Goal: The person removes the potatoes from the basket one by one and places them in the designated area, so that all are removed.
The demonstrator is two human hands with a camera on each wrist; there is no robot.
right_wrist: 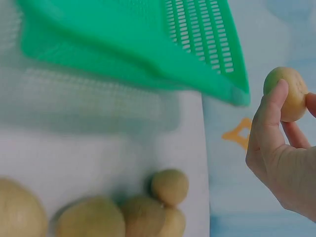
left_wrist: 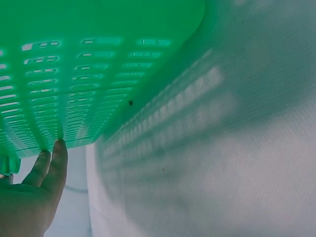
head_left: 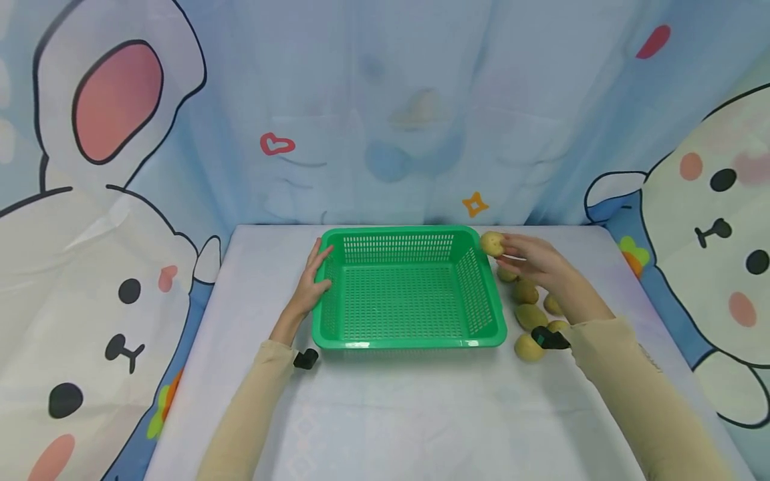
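Note:
A green plastic basket [head_left: 397, 300] with slotted walls stands on the table, and nothing lies inside it. My left hand [head_left: 311, 287] rests at its left rim, fingers spread and fairly straight; in the left wrist view two fingertips [left_wrist: 59, 148] touch the slotted outer wall. Just outside the basket's far right corner, my right hand [head_left: 532, 259] holds a yellowish potato [head_left: 492, 244]. The right wrist view shows this potato [right_wrist: 286, 94] pinched between the thumb and fingers, raised above the table. Under the right forearm lie several more potatoes [head_left: 529, 349], partly hidden by the arm.
The loose potatoes [right_wrist: 91, 219] form a rough column along the basket's right side. A pale cloth covers the table [head_left: 409, 414]. Behind it hangs a blue cartoon curtain [head_left: 313, 80], with printed figures to either side. Small black wrist cameras [head_left: 307, 359] stick out at both cuffs.

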